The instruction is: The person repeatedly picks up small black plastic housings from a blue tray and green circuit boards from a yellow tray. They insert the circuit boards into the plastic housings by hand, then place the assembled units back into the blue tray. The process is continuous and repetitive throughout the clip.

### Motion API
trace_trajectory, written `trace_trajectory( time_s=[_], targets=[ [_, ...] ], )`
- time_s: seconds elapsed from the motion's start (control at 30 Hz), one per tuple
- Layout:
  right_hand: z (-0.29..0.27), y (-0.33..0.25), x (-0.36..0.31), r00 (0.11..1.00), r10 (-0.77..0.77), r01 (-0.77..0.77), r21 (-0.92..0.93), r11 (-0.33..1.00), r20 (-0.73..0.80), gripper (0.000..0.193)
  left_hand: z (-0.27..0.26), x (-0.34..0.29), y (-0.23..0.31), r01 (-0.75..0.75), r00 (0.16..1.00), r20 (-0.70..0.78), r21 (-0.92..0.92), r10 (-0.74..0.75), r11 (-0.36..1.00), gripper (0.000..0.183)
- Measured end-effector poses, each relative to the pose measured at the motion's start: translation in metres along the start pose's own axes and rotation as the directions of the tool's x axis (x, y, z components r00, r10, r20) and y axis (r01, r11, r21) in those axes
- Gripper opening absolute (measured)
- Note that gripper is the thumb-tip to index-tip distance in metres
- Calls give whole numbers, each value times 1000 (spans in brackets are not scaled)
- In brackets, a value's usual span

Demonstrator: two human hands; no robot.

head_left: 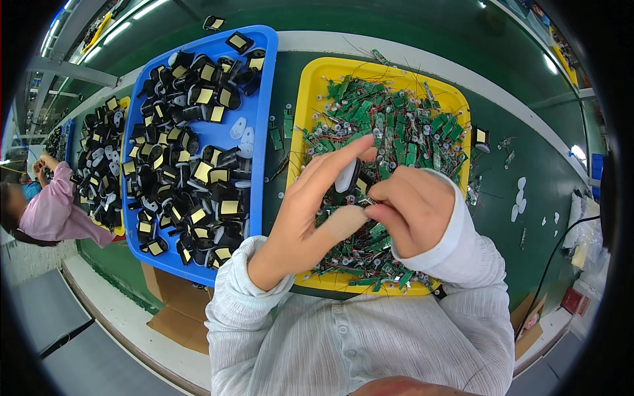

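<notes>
A green bench (502, 191) is running across the room, carrying two trays side by side. The blue tray (264, 125) is sitting on the person's left, heaped with black housings (191, 171) bearing yellow labels. The yellow tray (305, 105) is sitting just right of it, filled with small green boards (403, 132) and thin wires. A cardboard box (175, 310) is standing under the bench edge below the blue tray. Further left, a second person in a pink sleeve (56, 211) is working at another heap of black housings.

Over the yellow tray the person's two hands are meeting. The left hand (310, 211) is gripping a black and white part (347, 177) between thumb and extended fingers, so the part is hanging just above the boards at the tray's middle. The right hand (409, 208) is curling inward, its thumb and forefinger pinching a small metal piece (370, 200) right against the lower edge of that part; what exactly the piece is cannot be told.

A few white oval pieces (520, 198) are lying loose on the bench, well right of the yellow tray
</notes>
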State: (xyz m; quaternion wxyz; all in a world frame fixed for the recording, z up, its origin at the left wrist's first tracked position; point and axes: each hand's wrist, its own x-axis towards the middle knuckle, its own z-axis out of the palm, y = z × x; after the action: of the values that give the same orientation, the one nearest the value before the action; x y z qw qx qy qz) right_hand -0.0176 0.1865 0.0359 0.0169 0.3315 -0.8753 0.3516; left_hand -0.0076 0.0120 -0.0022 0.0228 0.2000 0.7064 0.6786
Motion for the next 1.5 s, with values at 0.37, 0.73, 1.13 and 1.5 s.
trace_trajectory(
  time_s=[0.37,0.73,1.13,1.5],
  targets=[
    [-9,3,5,999,-16,7,167,986,51,15,-8,0,16,-131,988,-34,358,153,924,43],
    [-38,27,38,994,110,-110,11,994,-17,15,-59,5,2,177,957,-262,869,126,462,34],
    [-42,292,150,710,690,-681,-383,624,-137,17,-115,1,-61,411,904,-419,907,82,93,28],
    [-94,177,88,926,343,-369,-191,909,-158,13,-107,-2,-46,426,905,-426,905,-6,-2,15]
  ],
)
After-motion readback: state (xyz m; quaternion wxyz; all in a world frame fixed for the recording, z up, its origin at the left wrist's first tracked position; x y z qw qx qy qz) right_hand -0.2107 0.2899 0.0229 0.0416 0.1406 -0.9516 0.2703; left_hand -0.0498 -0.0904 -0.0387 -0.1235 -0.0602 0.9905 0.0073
